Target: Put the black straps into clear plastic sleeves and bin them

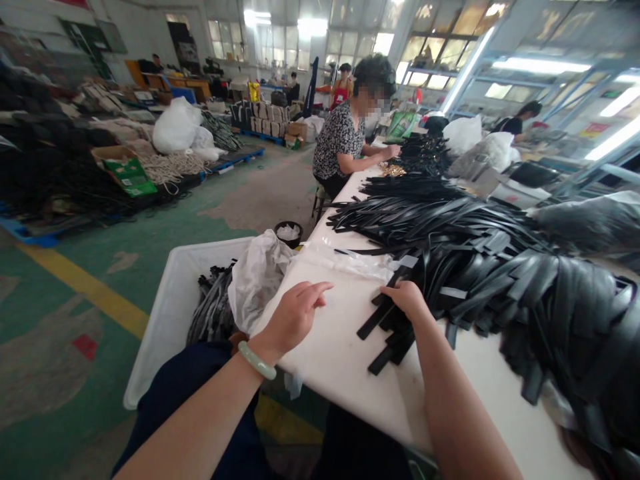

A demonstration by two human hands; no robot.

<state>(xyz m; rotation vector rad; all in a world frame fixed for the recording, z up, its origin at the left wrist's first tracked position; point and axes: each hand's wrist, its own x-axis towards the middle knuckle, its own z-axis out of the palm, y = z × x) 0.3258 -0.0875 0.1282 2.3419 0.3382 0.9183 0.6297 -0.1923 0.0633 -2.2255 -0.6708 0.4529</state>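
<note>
Long black straps (pixel 480 267) lie heaped over the right side of the white table (pixel 330 320), some with pale tags. My right hand (pixel 406 298) is at the near strap ends, its fingers bent round a black strap (pixel 373 321). Over the table's left edge hangs my left hand (pixel 303 310) in the air, a bracelet on its wrist. Its fingers are partly curled, with the index finger extended and nothing visible between them. A clear plastic bag (pixel 350 261) lies flat on the table beyond both hands.
A white bin (pixel 167 320) with grey-black strips and a pale plastic bag (pixel 260 273) stands left of the table. A person (pixel 340 140) sits at the table's far left side. A small black bucket (pixel 289 233) is on the floor. Loaded pallets stand farther left.
</note>
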